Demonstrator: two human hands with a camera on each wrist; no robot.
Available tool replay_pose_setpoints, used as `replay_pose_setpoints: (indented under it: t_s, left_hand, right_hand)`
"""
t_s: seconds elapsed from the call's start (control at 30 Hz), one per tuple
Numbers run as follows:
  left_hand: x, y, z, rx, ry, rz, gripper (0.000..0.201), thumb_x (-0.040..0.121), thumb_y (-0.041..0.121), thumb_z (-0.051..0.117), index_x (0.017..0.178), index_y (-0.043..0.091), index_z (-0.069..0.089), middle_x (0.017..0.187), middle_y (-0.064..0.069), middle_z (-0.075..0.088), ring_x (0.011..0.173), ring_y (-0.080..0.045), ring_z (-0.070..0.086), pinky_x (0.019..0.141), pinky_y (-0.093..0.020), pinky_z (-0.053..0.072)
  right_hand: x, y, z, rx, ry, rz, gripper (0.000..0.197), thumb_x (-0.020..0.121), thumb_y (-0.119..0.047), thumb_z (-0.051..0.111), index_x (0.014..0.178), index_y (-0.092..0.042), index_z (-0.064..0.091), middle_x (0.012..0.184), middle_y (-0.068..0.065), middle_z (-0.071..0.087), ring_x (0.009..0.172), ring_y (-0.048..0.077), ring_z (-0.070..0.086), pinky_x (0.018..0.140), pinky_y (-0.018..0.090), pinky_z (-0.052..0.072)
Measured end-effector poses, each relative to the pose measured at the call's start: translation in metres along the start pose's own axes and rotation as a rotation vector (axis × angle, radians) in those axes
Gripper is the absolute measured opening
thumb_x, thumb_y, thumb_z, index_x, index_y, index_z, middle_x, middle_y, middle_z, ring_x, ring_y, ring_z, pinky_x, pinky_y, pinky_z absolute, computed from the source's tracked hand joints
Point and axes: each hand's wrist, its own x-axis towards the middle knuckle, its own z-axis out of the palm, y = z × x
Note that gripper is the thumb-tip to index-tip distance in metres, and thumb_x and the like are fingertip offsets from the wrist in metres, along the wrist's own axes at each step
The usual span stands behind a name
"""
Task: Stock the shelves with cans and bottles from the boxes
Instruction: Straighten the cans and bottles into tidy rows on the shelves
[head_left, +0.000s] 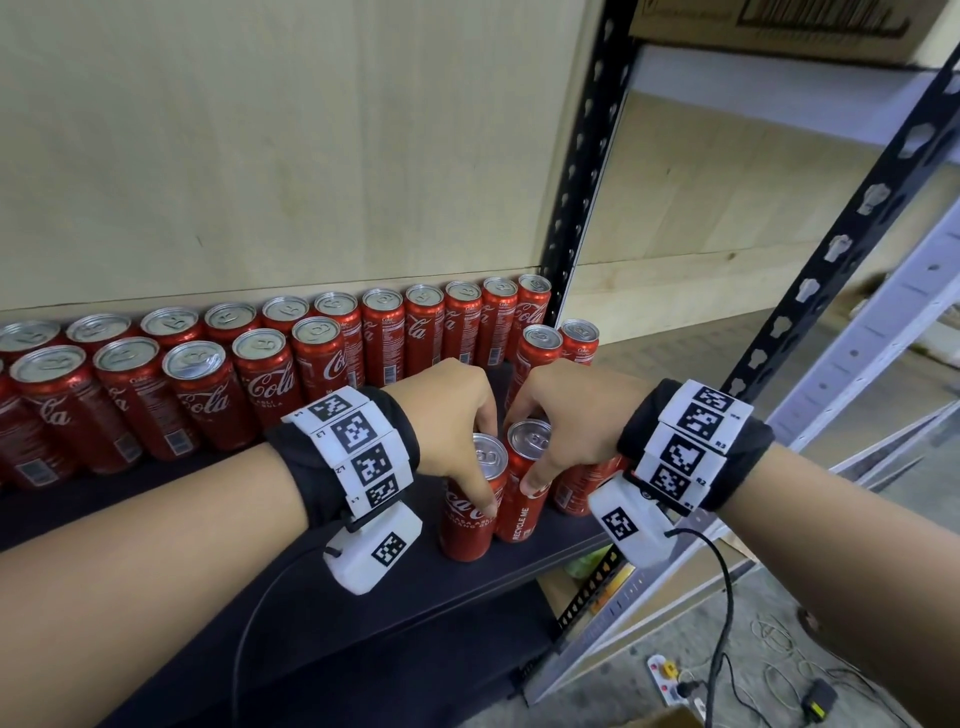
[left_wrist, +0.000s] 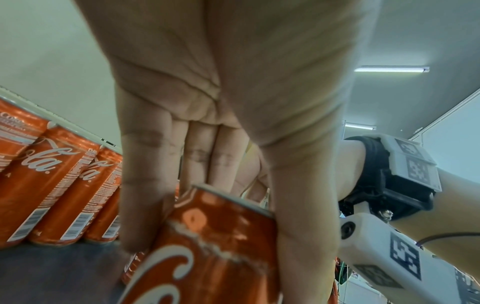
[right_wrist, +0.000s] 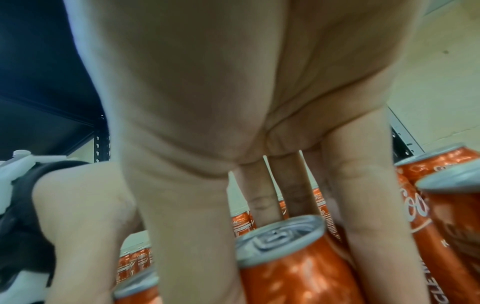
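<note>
**Both hands on two cans at shelf front**

L to R across the head view:

Far L, on the black shelf (head_left: 156, 499): two rows of upright red Coca-Cola cans (head_left: 208, 395) w/ silver tops, back row running along the plywood back panel (head_left: 260, 156) almost to the black slotted upright (head_left: 587, 171). Cans touch their neighbours.

L forearm comes in from lower L, w/ black wrist strap, white marker tiles and a white camera pod (head_left: 374, 551) hanging under the wrist; a cable runs off the pod.

Left hand (head_left: 452, 410) reaches down over the left can (head_left: 470, 504). Fingers and thumb curled round its top, gripping the rim area; the wrist view confirms thumb on one side, fingers on the other. Can stands upright on the shelf near the front edge.

Touching it on the R: the right can (head_left: 522, 493), "RECYCLE ME" printed down its side, also upright. Right hand (head_left: 571, 415) grips it from above, thumb on the near side, fingers behind the top.

Behind/right of that hand: a few more cans, two standing near the upright (head_left: 558, 345), one partly hidden under the R wrist.

R wrist carries the same strap, tiles and pod.

Far R: a white/grey rack frame (head_left: 857, 338), concrete floor below w/ a power strip (head_left: 670, 675) and loose cables. Top R, a cardboard box (head_left: 779, 26) sits on a higher shelf.
</note>
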Motion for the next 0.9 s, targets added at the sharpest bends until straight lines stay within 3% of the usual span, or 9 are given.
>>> replay_pose_setpoints:
  t_s: [0.1, 0.3, 0.47, 0.67, 0.77, 0.9]
  left_hand:
    - [0.0, 0.0, 0.001, 0.004, -0.011, 0.002, 0.061, 0.052, 0.058, 0.093, 0.097, 0.019, 0.078, 0.088, 0.009, 0.073, 0.079, -0.004, 0.068, 0.071, -0.027, 0.061]
    - [0.0, 0.001, 0.0, -0.014, -0.013, -0.005, 0.059, 0.053, 0.056, 0.093, 0.096, 0.019, 0.077, 0.087, 0.009, 0.073, 0.078, -0.003, 0.068, 0.07, -0.026, 0.061]
    - [0.001, 0.003, -0.005, -0.003, -0.061, -0.027, 0.064, 0.05, 0.06, 0.093, 0.097, 0.02, 0.076, 0.088, 0.011, 0.072, 0.079, -0.002, 0.068, 0.073, -0.027, 0.062]
    - [-0.01, -0.01, -0.045, 0.069, -0.17, -0.137, 0.088, 0.052, 0.062, 0.091, 0.128, 0.029, 0.062, 0.117, 0.015, 0.066, 0.104, -0.005, 0.063, 0.093, -0.028, 0.054]
    - [-0.023, -0.026, -0.067, 0.124, -0.08, -0.232, 0.083, 0.055, 0.064, 0.089, 0.127, 0.032, 0.063, 0.116, 0.017, 0.066, 0.101, -0.005, 0.063, 0.095, -0.031, 0.053]
    - [-0.039, -0.047, -0.093, 0.158, 0.053, -0.363, 0.074, 0.062, 0.065, 0.084, 0.124, 0.027, 0.067, 0.117, 0.012, 0.068, 0.106, -0.011, 0.064, 0.098, -0.035, 0.052]
  right_hand:
    - [0.0, 0.0, 0.001, 0.002, 0.0, 0.013, 0.067, 0.064, -0.058, 0.088, 0.118, -0.022, 0.072, 0.109, -0.01, 0.071, 0.092, 0.008, 0.065, 0.079, 0.029, 0.058]
    - [0.0, 0.0, 0.001, -0.014, 0.008, 0.026, 0.068, 0.062, -0.061, 0.088, 0.116, -0.023, 0.073, 0.104, -0.012, 0.071, 0.086, 0.006, 0.063, 0.067, 0.021, 0.049]
    - [-0.001, -0.003, -0.005, 0.005, -0.038, 0.035, 0.073, 0.06, -0.061, 0.089, 0.121, -0.025, 0.069, 0.107, -0.013, 0.068, 0.09, 0.006, 0.063, 0.078, 0.026, 0.055]
    - [0.003, -0.004, -0.04, 0.089, -0.128, 0.042, 0.076, 0.064, -0.059, 0.087, 0.132, -0.035, 0.061, 0.112, -0.016, 0.068, 0.099, 0.005, 0.065, 0.091, 0.03, 0.055]
    - [0.013, -0.011, -0.062, 0.125, -0.072, 0.048, 0.068, 0.075, -0.056, 0.081, 0.135, -0.035, 0.057, 0.114, -0.014, 0.068, 0.097, 0.005, 0.065, 0.075, 0.021, 0.052]
    - [0.041, -0.023, -0.076, 0.112, 0.146, 0.014, 0.06, 0.087, -0.052, 0.07, 0.14, -0.033, 0.051, 0.113, -0.014, 0.07, 0.104, 0.011, 0.064, 0.097, 0.036, 0.05]
